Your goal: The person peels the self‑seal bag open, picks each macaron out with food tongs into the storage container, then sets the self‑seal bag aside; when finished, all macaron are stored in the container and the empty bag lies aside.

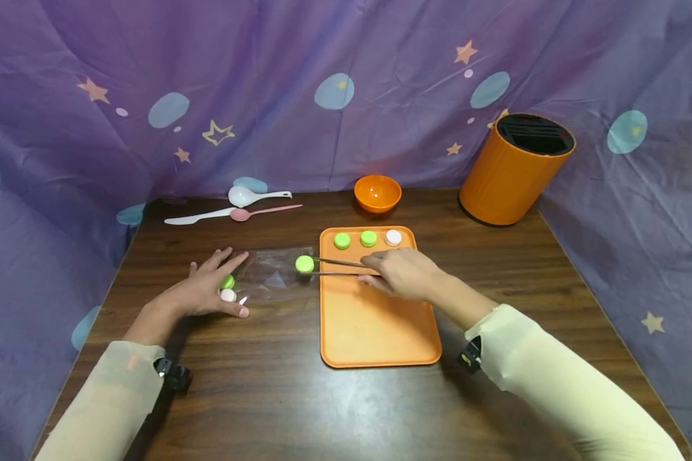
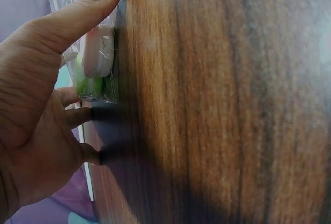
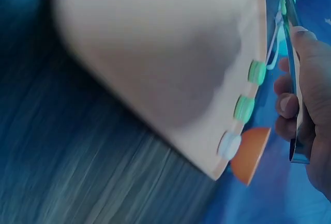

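Observation:
My right hand (image 1: pixel 406 274) grips metal tongs (image 3: pixel 292 69) that reach left over the tray. At their tips sits a green macaron (image 1: pixel 304 264), above the near end of a clear plastic bag (image 1: pixel 271 276). My left hand (image 1: pixel 204 288) is spread at the bag's left end, thumb and fingers on either side of it, fingertips down at the table. Inside the bag there lie a white macaron (image 2: pixel 98 53) and a green one (image 1: pixel 227 282), partly hidden by the hand. Two green macarons (image 1: pixel 342 241) and a white macaron (image 1: pixel 393 237) stand in a row along the far edge of the orange tray (image 1: pixel 375 333).
Behind the tray is a small orange bowl (image 1: pixel 377 194). An orange knife block (image 1: pixel 513 169) stands at the back right. A white ladle (image 1: pixel 242 196), a white knife (image 1: pixel 190 219) and a pink spoon (image 1: pixel 241 214) lie at the back left, before a purple curtain (image 1: pixel 288 96).

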Tool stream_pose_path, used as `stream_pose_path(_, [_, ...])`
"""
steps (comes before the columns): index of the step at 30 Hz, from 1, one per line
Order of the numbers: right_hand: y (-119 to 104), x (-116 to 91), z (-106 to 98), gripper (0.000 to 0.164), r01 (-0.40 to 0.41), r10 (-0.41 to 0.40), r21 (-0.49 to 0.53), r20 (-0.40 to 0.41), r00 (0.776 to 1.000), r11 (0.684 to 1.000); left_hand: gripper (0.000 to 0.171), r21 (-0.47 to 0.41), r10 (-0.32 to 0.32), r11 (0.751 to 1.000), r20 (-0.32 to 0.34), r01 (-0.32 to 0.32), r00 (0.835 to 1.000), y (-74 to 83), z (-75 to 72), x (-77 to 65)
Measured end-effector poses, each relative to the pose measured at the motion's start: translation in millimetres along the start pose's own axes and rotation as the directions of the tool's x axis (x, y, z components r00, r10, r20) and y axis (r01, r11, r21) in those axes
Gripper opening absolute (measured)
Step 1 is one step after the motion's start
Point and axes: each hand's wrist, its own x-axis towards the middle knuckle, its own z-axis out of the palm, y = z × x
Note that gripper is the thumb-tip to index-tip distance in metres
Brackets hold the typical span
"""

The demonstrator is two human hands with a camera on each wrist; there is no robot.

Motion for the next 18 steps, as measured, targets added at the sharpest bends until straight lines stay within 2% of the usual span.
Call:
stream_pose_path(9, [22,-29,-4,0.03,-0.037,0.035,-0.019,-0.069,0.997,0.999,0.128,-0.006,0.004,1.0,0.005,-0.004,1.0,1.3,-0.8,0.8])
stream_pose_path(18, [37,-43,-1,0.033,-0.118,0.118,0.0,-0.008,0.993,0.993,0.129,0.003,-0.002,1.0,0.008,0.002,1.0,-1.2,-1.5,1.3])
